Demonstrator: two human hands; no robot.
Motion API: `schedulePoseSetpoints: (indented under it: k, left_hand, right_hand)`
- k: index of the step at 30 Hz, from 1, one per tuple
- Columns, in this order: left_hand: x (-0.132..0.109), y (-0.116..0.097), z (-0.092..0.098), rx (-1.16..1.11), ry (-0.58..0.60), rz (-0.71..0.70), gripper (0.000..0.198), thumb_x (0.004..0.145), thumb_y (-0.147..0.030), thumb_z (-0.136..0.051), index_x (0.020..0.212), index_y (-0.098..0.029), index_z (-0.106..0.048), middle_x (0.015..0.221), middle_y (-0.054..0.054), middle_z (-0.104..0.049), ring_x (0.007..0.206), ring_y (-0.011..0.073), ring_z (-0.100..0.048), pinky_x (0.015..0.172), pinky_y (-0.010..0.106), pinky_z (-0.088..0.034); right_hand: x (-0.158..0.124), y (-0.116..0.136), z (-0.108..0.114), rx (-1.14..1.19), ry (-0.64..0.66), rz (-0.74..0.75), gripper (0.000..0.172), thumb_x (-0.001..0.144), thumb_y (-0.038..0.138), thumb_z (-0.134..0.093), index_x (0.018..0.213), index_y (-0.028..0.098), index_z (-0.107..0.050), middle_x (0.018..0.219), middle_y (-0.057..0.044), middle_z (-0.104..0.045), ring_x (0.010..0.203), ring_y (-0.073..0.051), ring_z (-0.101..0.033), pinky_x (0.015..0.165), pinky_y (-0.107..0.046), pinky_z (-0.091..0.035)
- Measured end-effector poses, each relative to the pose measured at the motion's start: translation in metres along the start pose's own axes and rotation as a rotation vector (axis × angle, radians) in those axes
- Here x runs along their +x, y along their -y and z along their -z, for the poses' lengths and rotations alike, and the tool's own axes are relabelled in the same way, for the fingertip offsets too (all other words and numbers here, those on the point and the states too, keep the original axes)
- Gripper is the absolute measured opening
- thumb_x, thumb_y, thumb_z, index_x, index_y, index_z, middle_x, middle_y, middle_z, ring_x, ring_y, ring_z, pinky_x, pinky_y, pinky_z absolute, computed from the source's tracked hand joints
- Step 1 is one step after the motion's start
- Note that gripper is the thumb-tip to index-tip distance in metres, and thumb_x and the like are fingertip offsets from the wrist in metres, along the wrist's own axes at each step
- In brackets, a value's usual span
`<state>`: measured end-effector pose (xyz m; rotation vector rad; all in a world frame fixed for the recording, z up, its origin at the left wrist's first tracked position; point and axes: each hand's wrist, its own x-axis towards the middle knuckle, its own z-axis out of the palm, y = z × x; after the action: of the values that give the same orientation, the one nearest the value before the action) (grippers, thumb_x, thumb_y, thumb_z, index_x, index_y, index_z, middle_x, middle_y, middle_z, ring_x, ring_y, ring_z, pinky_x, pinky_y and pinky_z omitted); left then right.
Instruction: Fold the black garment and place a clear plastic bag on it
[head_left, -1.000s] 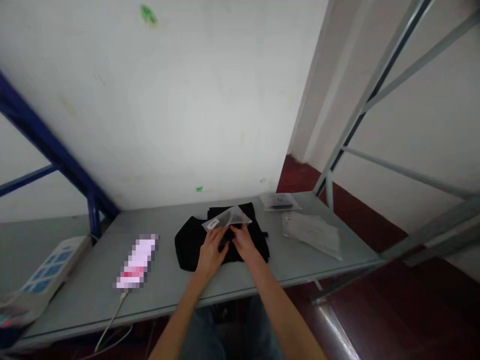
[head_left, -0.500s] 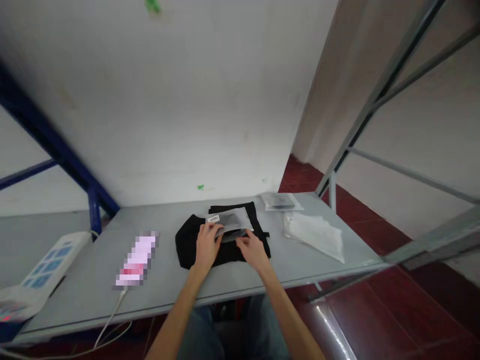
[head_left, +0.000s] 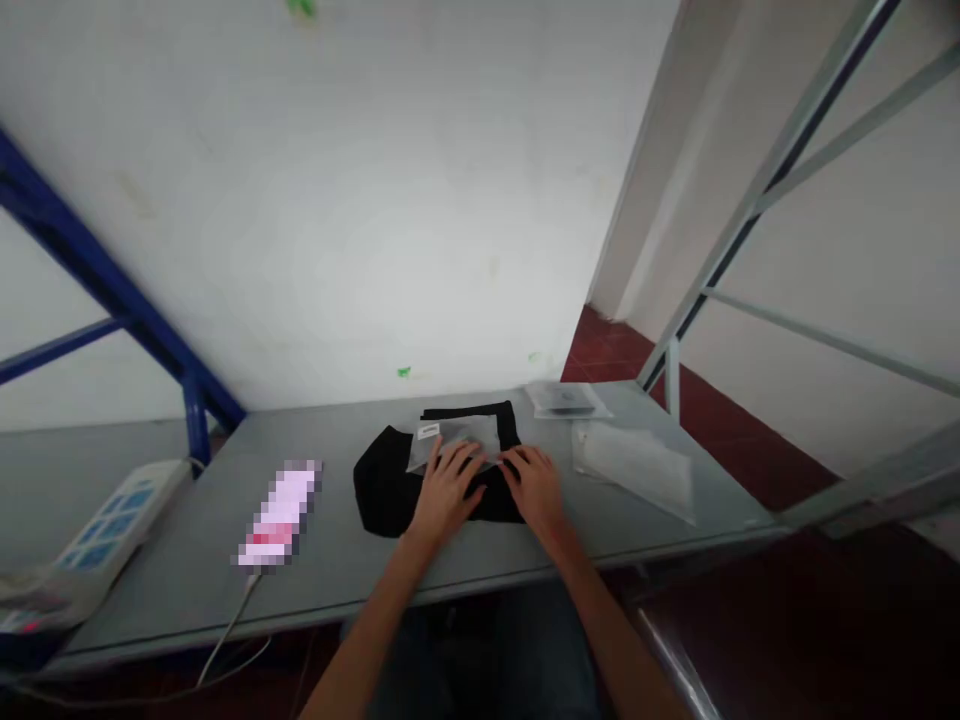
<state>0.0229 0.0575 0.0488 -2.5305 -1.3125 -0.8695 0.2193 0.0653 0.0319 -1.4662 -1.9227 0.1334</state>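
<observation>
A clear plastic bag [head_left: 424,452] with a white label lies on black folded cloth [head_left: 384,485] at the middle of the grey table. My left hand [head_left: 448,490] rests palm down on the bag, fingers apart and stretched toward its middle. At the bag's right lower corner is my right hand [head_left: 534,487], its fingers bent and touching the edge; whether they pinch it cannot be made out. Part of the cloth is hidden beneath both hands.
A filled clear bag [head_left: 568,400] lies at the table's back right, with white plastic bags [head_left: 637,462] in front of it. A blurred-out phone [head_left: 281,515] with a cable and a white power strip [head_left: 112,535] are on the left.
The left hand has moved right and flattened over the bag. My right hand has shifted right to the bag's corner. The bag now lies flatter on the cloth.
</observation>
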Motion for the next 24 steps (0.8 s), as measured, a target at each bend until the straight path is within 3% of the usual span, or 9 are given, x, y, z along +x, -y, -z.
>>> schedulePoseSetpoints:
  k: [4, 8, 13, 18, 24]
  left_hand:
    - [0.003, -0.005, -0.018, -0.084, -0.06, -0.03, 0.029, 0.1, -0.017, -0.053, 0.124, -0.024, -0.068, 0.118, 0.006, -0.075, 0.117, 0.0238, -0.066, 0.12, 0.053, -0.042]
    - [0.001, -0.001, -0.027, -0.119, -0.126, -0.02, 0.028, 0.104, -0.018, -0.048, 0.118, -0.023, -0.072, 0.109, 0.007, -0.077, 0.109, 0.0221, -0.07, 0.106, 0.043, -0.055]
    - [-0.002, 0.001, -0.024, -0.096, -0.105, -0.047, 0.026, 0.105, -0.025, -0.05, 0.116, -0.023, -0.074, 0.107, 0.007, -0.079, 0.106, 0.0225, -0.072, 0.101, 0.041, -0.057]
    - [0.001, 0.003, -0.023, -0.056, -0.157, -0.15, 0.026, 0.103, -0.015, -0.052, 0.117, -0.023, -0.073, 0.111, 0.004, -0.079, 0.107, 0.0201, -0.071, 0.107, 0.042, -0.053]
    - [-0.006, 0.023, -0.01, 0.052, -0.229, -0.134, 0.02, 0.099, -0.014, -0.061, 0.109, -0.025, -0.075, 0.11, 0.002, -0.08, 0.108, 0.0214, -0.069, 0.113, 0.048, -0.047]
  right_hand:
    - [-0.006, 0.004, 0.002, 0.042, 0.002, 0.064, 0.023, 0.105, 0.028, -0.051, 0.11, 0.029, -0.073, 0.112, -0.008, -0.071, 0.108, -0.027, -0.062, 0.097, -0.041, -0.045]
    - [-0.006, 0.005, 0.0, 0.057, 0.011, 0.063, 0.027, 0.106, 0.026, -0.047, 0.108, 0.028, -0.073, 0.11, -0.008, -0.071, 0.107, -0.027, -0.062, 0.096, -0.041, -0.046]
    - [-0.003, 0.005, -0.001, 0.033, 0.012, 0.092, 0.026, 0.106, 0.029, -0.049, 0.103, 0.027, -0.075, 0.105, -0.008, -0.072, 0.103, -0.027, -0.062, 0.093, -0.041, -0.046]
    - [-0.003, 0.001, 0.003, 0.004, 0.01, 0.115, 0.023, 0.105, 0.028, -0.053, 0.101, 0.027, -0.075, 0.104, -0.007, -0.074, 0.102, -0.026, -0.064, 0.091, -0.04, -0.044]
    - [-0.008, -0.023, 0.008, -0.056, -0.195, 0.18, 0.027, 0.108, 0.029, -0.05, 0.093, 0.023, -0.072, 0.093, -0.005, -0.073, 0.09, -0.022, -0.065, 0.083, -0.035, -0.042]
